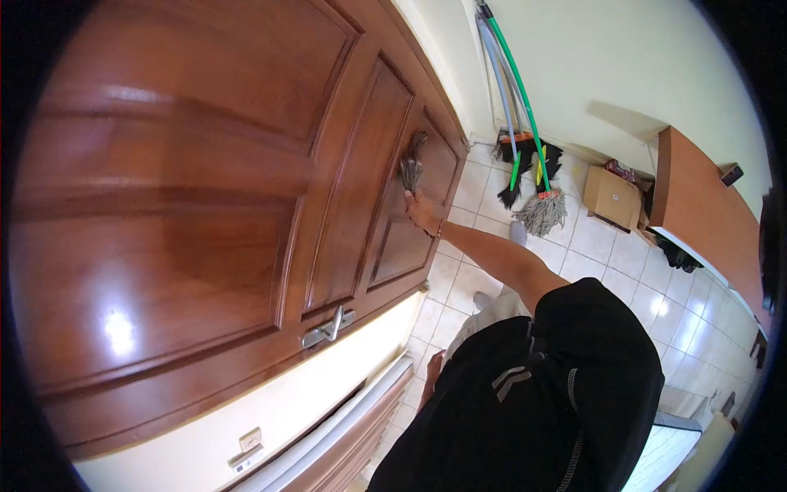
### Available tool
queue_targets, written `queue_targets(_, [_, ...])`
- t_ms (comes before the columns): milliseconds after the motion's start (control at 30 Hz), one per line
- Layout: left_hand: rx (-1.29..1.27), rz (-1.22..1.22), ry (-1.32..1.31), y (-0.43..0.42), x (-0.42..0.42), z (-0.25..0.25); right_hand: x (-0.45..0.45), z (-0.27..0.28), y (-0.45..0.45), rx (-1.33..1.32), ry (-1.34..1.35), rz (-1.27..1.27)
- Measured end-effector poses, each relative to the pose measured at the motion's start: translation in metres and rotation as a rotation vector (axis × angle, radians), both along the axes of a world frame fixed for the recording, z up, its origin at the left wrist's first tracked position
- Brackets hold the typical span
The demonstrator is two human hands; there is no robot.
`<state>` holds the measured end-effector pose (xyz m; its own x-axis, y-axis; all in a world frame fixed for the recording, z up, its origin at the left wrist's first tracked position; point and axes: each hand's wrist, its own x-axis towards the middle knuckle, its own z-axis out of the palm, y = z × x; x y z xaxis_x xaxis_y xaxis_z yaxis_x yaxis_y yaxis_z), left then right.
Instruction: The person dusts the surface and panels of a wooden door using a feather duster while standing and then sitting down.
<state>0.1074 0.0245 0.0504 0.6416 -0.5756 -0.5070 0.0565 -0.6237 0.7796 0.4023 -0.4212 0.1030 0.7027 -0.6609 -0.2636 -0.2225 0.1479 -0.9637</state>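
Note:
My right hand (422,211) is stretched out to the lower part of a brown panelled wooden door (238,164). Its fingers are closed round a feather duster (411,170), whose grey-brown feathers lie against or very near a recessed panel; the handle is hidden in the grip. Low by my body, my left hand (432,373) shows only in part beside the black shirt, and its fingers cannot be made out. A metal lever handle (332,325) sits on the door's near edge.
Several mops and brooms, one a grey string mop (541,213), lean in the corner. A cardboard box (612,197) stands on the tiled floor (586,266) near a wooden cabinet (705,205). A wall socket (250,439) is at the lower left.

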Motion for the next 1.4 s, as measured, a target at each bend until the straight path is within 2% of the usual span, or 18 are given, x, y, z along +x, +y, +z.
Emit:
queue_targets(33, [-0.013, 0.046, 0.037, 0.009, -0.003, -0.002, -0.005, 0.002, 0.009, -0.106, -0.063, -0.061])
queue_targets(67, [-0.012, 0.090, 0.069, 0.016, -0.006, -0.005, -0.013, 0.002, 0.017, -0.043, -0.015, 0.019])
queue_targets(133, [-0.014, 0.142, 0.105, 0.033, -0.014, -0.012, -0.046, 0.035, 0.030, 0.091, 0.084, 0.182])
queue_targets(233, [-0.024, 0.191, 0.135, 0.059, -0.025, -0.023, -0.077, 0.056, 0.071, 0.204, -0.010, 0.187])
queue_targets(333, [-0.056, 0.235, 0.154, 0.078, -0.031, -0.027, -0.090, 0.036, 0.115, -0.236, -0.130, 0.248])
queue_targets(433, [-0.091, 0.291, 0.183, 0.091, -0.031, -0.028, -0.102, 0.049, 0.152, 0.301, 0.097, 0.381])
queue_targets(533, [-0.121, 0.347, 0.210, 0.100, -0.036, -0.030, -0.111, 0.031, 0.192, 0.076, -0.068, 0.453])
queue_targets(667, [-0.052, 0.411, 0.231, 0.110, -0.051, -0.035, -0.140, 0.048, 0.234, 0.350, 0.042, 0.590])
queue_targets(700, [-0.035, 0.282, 0.065, 0.113, -0.054, -0.036, -0.147, 0.051, 0.243, 0.392, 0.080, 0.616])
queue_targets(733, [-0.063, 0.294, 0.067, 0.114, -0.060, -0.036, -0.154, 0.059, 0.250, 0.434, 0.116, 0.639])
queue_targets(767, [-0.050, 0.302, 0.077, 0.114, -0.067, -0.036, -0.168, 0.066, 0.256, 0.312, 0.065, 0.668])
queue_targets(867, [-0.035, 0.347, 0.124, 0.116, -0.088, -0.038, -0.185, 0.066, 0.261, 0.160, 0.122, 0.830])
queue_targets(900, [-0.032, 0.355, 0.133, 0.117, -0.095, -0.038, -0.184, 0.064, 0.268, 0.053, 0.156, 0.805])
queue_targets(1100, [-0.015, 0.378, 0.169, 0.123, -0.124, -0.032, -0.196, 0.050, 0.269, -0.061, 0.083, 0.968])
queue_targets(1200, [-0.019, 0.390, 0.185, 0.124, -0.127, -0.029, -0.201, 0.042, 0.259, 0.017, 0.336, 0.895])
queue_targets(1300, [-0.026, 0.415, 0.209, 0.120, -0.125, -0.030, -0.219, 0.039, 0.253, -0.063, 0.279, 0.948])
queue_targets(1400, [-0.034, 0.430, 0.223, 0.114, -0.121, -0.035, -0.234, 0.076, 0.236, -0.289, 0.099, 1.154])
